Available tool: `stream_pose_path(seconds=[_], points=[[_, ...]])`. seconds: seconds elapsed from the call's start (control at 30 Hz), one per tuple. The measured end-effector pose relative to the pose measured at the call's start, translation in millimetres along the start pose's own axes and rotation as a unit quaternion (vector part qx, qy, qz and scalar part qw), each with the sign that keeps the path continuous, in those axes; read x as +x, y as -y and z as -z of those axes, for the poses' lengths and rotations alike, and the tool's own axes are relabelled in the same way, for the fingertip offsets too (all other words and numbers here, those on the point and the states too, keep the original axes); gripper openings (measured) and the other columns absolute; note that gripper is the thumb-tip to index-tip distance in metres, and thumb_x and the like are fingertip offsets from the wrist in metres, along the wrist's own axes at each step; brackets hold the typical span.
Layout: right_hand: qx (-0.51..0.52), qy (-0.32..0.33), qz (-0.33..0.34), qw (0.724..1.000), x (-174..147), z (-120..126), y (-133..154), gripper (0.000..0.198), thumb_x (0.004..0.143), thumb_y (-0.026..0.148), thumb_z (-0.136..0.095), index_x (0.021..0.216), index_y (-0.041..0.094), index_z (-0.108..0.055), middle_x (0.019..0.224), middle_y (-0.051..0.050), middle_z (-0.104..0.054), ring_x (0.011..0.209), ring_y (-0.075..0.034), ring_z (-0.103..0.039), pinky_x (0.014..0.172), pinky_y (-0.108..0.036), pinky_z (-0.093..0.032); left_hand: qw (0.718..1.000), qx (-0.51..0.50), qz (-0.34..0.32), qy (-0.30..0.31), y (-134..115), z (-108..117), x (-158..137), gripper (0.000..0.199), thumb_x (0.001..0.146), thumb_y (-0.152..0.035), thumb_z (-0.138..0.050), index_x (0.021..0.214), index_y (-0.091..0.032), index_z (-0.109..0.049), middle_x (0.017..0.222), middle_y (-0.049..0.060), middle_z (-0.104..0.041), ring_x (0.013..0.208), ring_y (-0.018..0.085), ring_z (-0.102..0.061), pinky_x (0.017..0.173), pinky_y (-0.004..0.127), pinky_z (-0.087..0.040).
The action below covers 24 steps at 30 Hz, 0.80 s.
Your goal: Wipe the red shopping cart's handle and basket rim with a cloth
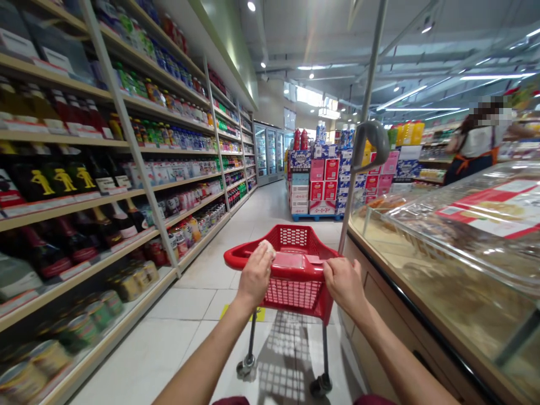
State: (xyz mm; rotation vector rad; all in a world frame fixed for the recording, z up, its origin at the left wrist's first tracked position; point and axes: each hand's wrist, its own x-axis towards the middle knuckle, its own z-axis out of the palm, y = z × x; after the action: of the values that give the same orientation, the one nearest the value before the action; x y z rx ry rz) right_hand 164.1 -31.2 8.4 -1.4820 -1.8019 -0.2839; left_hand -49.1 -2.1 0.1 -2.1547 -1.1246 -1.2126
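Note:
In front of me stands a small red shopping cart (pixel 295 292) with a mesh basket and grey wheels. My left hand (pixel 255 275) is closed around a crumpled white tissue or cloth (pixel 266 248), pressing it on the left part of the cart's red handle (pixel 297 264). The exact material of the white wad cannot be made out. At the handle's right end my right hand (pixel 342 280) is closed over the bar, its fingers curled and partly hidden. I see no goods in the visible part of the basket.
Shelves of bottles and cans (pixel 177 185) line the left side. On the right runs a display counter (pixel 405 281) with a plastic-lidded package (pixel 476 214) and a metal post (pixel 358 124). Stacked cartons (pixel 323 183) stand ahead; a person (pixel 476 140) is beyond the counter.

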Motion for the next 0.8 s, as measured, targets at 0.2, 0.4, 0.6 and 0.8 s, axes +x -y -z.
stream_pose_path(seconds=[0.2, 0.4, 0.6, 0.8], points=[[-0.006, -0.003, 0.028, 1.000, 4, -10, 8, 0.024, 0.081, 0.021, -0.038, 0.066, 0.020, -0.057, 0.071, -0.002, -0.064, 0.074, -0.017, -0.053, 0.088, -0.043, -0.021, 0.993, -0.019, -0.115, 0.025, -33, -18, 8, 0.031, 0.083, -0.012, -0.035, 0.110, -0.013, -0.052, 0.124, 0.013, -0.049, 0.122, 0.020, -0.035, 0.097, 0.037, -0.040], [-0.011, -0.026, 0.038, 0.999, 3, -13, -7, 0.024, 0.080, 0.020, -0.039, 0.067, 0.020, -0.059, 0.070, -0.001, -0.064, 0.074, -0.016, -0.053, 0.086, -0.038, -0.023, 0.999, 0.009, 0.017, -0.038, 17, -1, -7, 0.030, 0.083, -0.013, -0.037, 0.108, -0.015, -0.053, 0.120, 0.013, -0.052, 0.116, 0.020, -0.044, 0.094, 0.039, -0.044], [-0.016, -0.033, 0.056, 0.998, 3, -15, -8, 0.023, 0.080, 0.019, -0.039, 0.067, 0.020, -0.058, 0.068, -0.001, -0.063, 0.073, -0.016, -0.054, 0.084, -0.036, -0.024, 0.994, -0.022, -0.102, 0.025, -45, -27, 9, 0.035, 0.082, -0.011, -0.035, 0.114, -0.012, -0.049, 0.125, 0.013, -0.047, 0.124, 0.021, -0.031, 0.098, 0.040, -0.039], [0.004, -0.043, 0.076, 0.996, 1, -13, -16, 0.023, 0.081, 0.019, -0.039, 0.071, 0.020, -0.060, 0.073, -0.001, -0.065, 0.072, -0.015, -0.053, 0.084, -0.034, -0.024, 1.000, 0.009, -0.004, -0.022, 33, 8, -18, 0.033, 0.084, -0.016, -0.037, 0.114, -0.019, -0.049, 0.124, 0.009, -0.049, 0.118, 0.019, -0.041, 0.096, 0.040, -0.041]])
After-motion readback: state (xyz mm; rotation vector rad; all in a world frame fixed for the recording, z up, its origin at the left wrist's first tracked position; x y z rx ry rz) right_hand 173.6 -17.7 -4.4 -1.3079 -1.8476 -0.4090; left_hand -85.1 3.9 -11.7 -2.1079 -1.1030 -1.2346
